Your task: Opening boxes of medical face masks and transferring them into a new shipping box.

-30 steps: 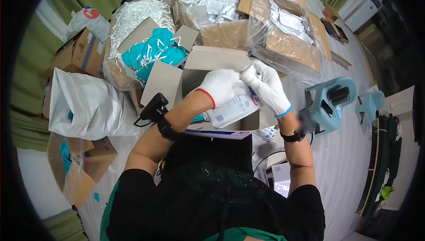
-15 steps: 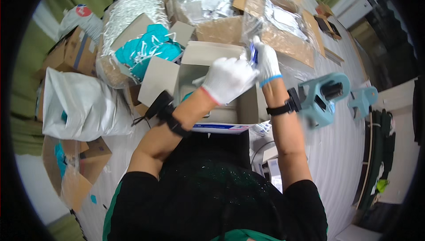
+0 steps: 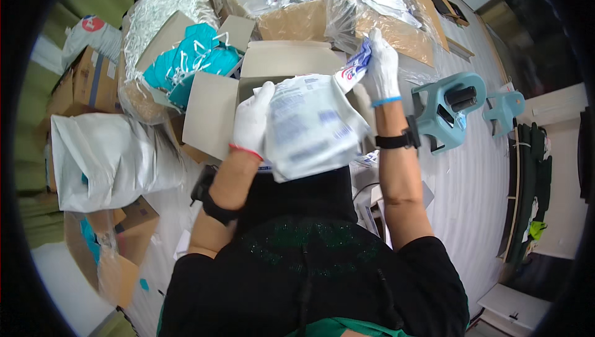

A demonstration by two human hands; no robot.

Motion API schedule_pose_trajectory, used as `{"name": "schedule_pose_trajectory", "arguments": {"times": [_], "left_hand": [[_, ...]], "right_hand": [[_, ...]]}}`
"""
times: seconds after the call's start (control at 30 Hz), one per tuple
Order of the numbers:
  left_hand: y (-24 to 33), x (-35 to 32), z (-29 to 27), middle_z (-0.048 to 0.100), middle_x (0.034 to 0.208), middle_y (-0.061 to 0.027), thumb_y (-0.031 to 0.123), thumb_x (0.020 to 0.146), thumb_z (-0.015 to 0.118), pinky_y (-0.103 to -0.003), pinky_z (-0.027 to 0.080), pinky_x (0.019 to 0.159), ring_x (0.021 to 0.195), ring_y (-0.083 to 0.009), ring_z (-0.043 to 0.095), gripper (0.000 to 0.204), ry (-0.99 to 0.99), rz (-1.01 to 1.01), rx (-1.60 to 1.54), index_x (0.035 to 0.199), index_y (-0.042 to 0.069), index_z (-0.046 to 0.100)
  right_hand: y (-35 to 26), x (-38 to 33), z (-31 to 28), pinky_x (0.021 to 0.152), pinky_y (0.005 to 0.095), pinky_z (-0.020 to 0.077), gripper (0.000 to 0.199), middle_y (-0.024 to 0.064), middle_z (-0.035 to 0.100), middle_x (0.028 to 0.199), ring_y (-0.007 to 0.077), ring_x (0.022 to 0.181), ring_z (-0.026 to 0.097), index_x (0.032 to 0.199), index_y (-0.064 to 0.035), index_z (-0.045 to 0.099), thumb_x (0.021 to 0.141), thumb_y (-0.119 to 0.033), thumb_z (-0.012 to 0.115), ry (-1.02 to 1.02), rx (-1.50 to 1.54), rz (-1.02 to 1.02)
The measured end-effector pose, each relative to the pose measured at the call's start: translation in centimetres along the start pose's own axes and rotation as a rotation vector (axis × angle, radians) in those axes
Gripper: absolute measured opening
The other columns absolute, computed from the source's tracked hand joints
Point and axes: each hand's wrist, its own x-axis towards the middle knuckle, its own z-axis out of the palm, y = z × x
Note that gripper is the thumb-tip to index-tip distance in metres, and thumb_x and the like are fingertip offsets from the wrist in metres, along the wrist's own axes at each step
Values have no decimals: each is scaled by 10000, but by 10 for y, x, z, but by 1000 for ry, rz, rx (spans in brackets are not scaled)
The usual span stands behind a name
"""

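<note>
My left hand, in a white knit glove with a red cuff, pinches the left edge of a white printed plastic packet. The packet is slightly blurred and spread over an open cardboard box, hiding most of its inside. My right hand, gloved with a blue cuff, is closed on a crumpled blue-and-white printed wrapper. That wrapper meets the packet's upper right corner; whether they are one piece I cannot tell.
Teal face masks with white straps fill a carton at the left, beside a bag of white strips. Plastic-lined boxes with silvery packets stand behind. A white sack lies left; a blue-grey stool is at the right.
My left hand has moved left, away from my right hand. The white packet now stretches across the box between them. My right hand still grips the blue-and-white wrapper.
</note>
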Motion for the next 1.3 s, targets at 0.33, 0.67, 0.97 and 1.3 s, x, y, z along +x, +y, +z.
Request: {"name": "schedule_pose_trajectory", "arguments": {"times": [0.33, 0.67, 0.97, 1.3], "left_hand": [[-33, 59, -74, 670, 1260, -158, 383, 1061, 435, -511, 559, 915, 1067, -340, 675, 454, -298, -618, -331, 1329, 57, 605], [-29, 36, -66, 673, 1230, -144, 293, 1058, 458, -430, 564, 876, 1044, -280, 678, 380, -93, -706, -199, 1275, 7, 585], [-31, 18, -52, 591, 887, -52, 326, 1024, 477, -328, 441, 545, 684, -161, 547, 335, 65, -533, -11, 1158, 52, 614], [-26, 2, -39, 396, 704, 65, 317, 1016, 492, -216, 289, 494, 564, -35, 359, 314, 269, 54, 166, 1146, 59, 614]], "right_hand": [[-120, -75, -17, 1110, 385, 420, 1111, 151, 536, 1436, 270, 1325, 519, 1485, -44, 440, 615, -553, 908, -590, -491, -427], [-106, -99, 12, 907, 396, 530, 619, 108, 686, 1114, 317, 1028, 662, 1216, -99, 669, 656, -267, 873, -956, -476, -310], [-99, -100, 16, 700, 334, 568, 201, 82, 698, 816, 254, 730, 689, 860, -111, 695, 693, -7, 653, -519, -534, -769], [-104, -86, -19, 719, 258, 494, 72, 52, 683, 822, 110, 743, 603, 856, 13, 688, 869, -57, 692, -310, -299, -236]]}}
